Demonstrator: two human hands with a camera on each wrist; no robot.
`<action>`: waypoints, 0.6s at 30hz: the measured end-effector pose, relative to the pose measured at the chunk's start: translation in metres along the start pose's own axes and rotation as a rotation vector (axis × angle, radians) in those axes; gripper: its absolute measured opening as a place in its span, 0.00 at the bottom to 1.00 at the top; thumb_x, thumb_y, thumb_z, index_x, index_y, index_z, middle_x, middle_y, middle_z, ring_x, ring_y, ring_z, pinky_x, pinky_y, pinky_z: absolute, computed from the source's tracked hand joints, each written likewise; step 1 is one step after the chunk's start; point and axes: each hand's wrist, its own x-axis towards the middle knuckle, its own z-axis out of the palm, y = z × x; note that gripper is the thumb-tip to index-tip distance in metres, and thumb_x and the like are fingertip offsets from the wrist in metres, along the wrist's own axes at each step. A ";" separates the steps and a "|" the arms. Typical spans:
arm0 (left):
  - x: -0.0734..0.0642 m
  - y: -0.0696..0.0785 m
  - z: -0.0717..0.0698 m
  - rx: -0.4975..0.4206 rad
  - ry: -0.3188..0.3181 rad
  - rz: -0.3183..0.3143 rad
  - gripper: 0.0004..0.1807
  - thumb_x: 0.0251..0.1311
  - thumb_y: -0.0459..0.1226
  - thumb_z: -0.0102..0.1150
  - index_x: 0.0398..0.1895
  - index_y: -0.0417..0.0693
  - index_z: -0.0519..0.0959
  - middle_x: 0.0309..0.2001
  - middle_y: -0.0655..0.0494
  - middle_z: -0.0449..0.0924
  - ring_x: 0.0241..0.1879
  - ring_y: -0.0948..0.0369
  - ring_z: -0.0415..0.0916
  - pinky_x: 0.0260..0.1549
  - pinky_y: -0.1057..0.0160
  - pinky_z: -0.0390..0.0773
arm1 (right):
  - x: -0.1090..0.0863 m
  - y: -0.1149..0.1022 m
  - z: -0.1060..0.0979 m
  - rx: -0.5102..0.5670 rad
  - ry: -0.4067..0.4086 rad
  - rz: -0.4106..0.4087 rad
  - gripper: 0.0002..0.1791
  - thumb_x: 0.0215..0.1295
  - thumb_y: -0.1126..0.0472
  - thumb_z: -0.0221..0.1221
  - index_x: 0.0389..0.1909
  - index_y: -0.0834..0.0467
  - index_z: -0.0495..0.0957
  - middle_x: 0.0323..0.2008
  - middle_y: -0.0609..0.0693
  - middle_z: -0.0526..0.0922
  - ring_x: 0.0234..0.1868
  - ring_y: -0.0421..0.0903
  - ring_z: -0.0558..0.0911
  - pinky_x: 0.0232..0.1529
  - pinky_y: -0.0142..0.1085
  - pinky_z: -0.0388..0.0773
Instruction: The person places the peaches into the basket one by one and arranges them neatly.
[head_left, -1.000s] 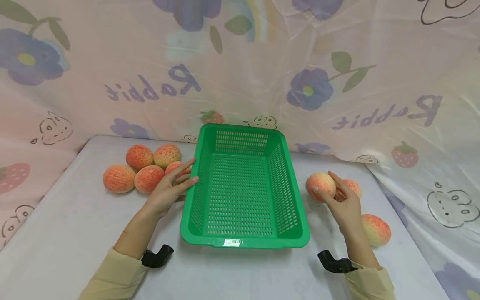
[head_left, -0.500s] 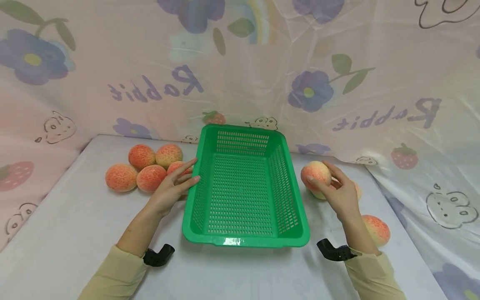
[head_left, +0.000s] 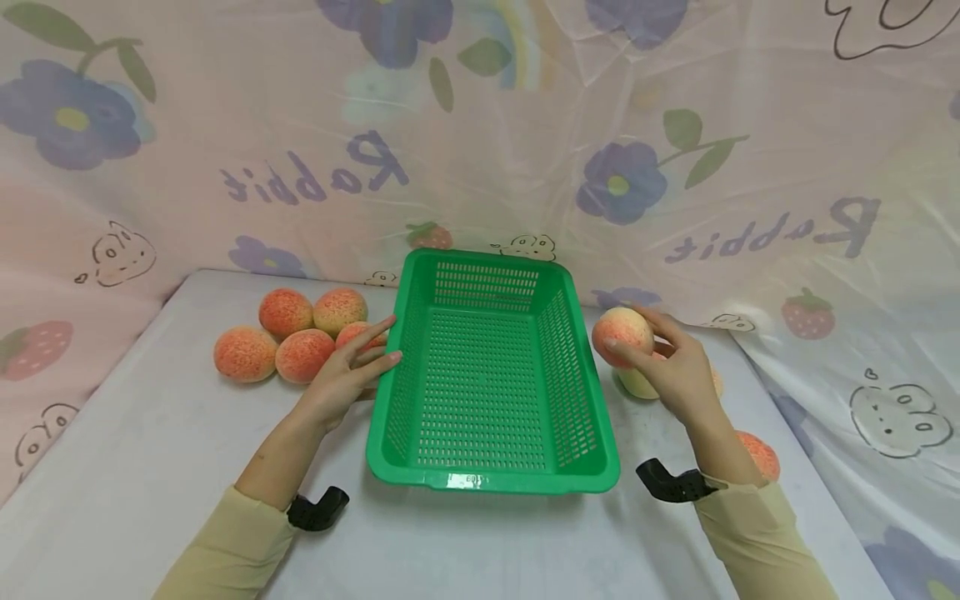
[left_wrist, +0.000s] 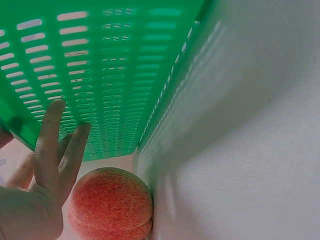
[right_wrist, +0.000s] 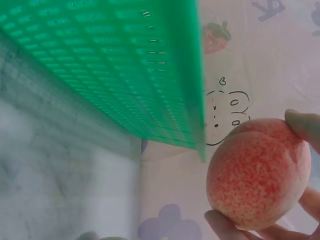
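In the head view a green plastic basket [head_left: 480, 392] with slotted walls stands mid-table, its inside bare. My left hand [head_left: 341, 379] holds its left rim, thumb and index finger at the edge; the left wrist view shows other fingers [left_wrist: 48, 145] against the slotted outer wall. My right hand [head_left: 682, 371] grips a pink-and-cream peach [head_left: 622, 336] just right of the basket's right rim. The right wrist view shows this peach [right_wrist: 260, 175] between thumb and fingers, beside the basket wall. A paler peach [head_left: 637, 382] lies below it, partly covered by the hand.
Several peaches [head_left: 245, 354] cluster on the white table [head_left: 150, 467] left of the basket, one [left_wrist: 111, 205] close by the left hand. Another peach [head_left: 759, 454] lies beside the right forearm, partly hidden. A patterned curtain [head_left: 487, 125] hangs behind the table.
My right hand has lifted the peach and carried it left toward the basket's right rim, uncovering a paler peach below. The left hand stays at the left rim.
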 end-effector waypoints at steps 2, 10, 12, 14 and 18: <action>-0.001 0.000 0.000 0.001 -0.001 0.004 0.36 0.67 0.47 0.56 0.75 0.67 0.53 0.73 0.42 0.52 0.51 0.52 0.78 0.42 0.61 0.80 | 0.002 -0.004 -0.001 0.006 -0.021 0.009 0.38 0.58 0.45 0.66 0.69 0.49 0.65 0.66 0.57 0.68 0.57 0.61 0.74 0.34 0.26 0.76; -0.002 0.002 0.000 -0.005 -0.012 0.006 0.36 0.67 0.46 0.55 0.75 0.68 0.53 0.73 0.41 0.50 0.56 0.47 0.74 0.44 0.61 0.79 | 0.010 -0.014 -0.001 0.034 -0.103 0.039 0.40 0.60 0.45 0.64 0.72 0.47 0.61 0.67 0.59 0.65 0.62 0.61 0.69 0.38 0.27 0.76; -0.003 0.003 0.000 -0.004 -0.014 0.005 0.36 0.67 0.46 0.55 0.75 0.68 0.52 0.73 0.41 0.49 0.57 0.46 0.73 0.44 0.61 0.79 | 0.011 -0.016 0.000 0.039 -0.111 0.049 0.41 0.59 0.45 0.65 0.72 0.48 0.61 0.67 0.58 0.66 0.61 0.59 0.70 0.39 0.28 0.77; -0.003 0.003 0.000 0.000 -0.015 0.004 0.36 0.67 0.47 0.55 0.75 0.68 0.52 0.73 0.41 0.49 0.57 0.47 0.74 0.43 0.62 0.78 | 0.014 -0.018 0.001 0.043 -0.120 0.052 0.41 0.59 0.44 0.65 0.71 0.48 0.62 0.66 0.58 0.66 0.60 0.58 0.71 0.40 0.29 0.77; -0.004 0.003 0.000 0.004 -0.010 0.001 0.36 0.67 0.46 0.55 0.75 0.68 0.52 0.73 0.41 0.50 0.51 0.53 0.77 0.41 0.63 0.77 | 0.018 -0.022 0.004 0.038 -0.136 0.042 0.41 0.58 0.43 0.65 0.71 0.47 0.62 0.65 0.57 0.68 0.59 0.57 0.72 0.41 0.29 0.76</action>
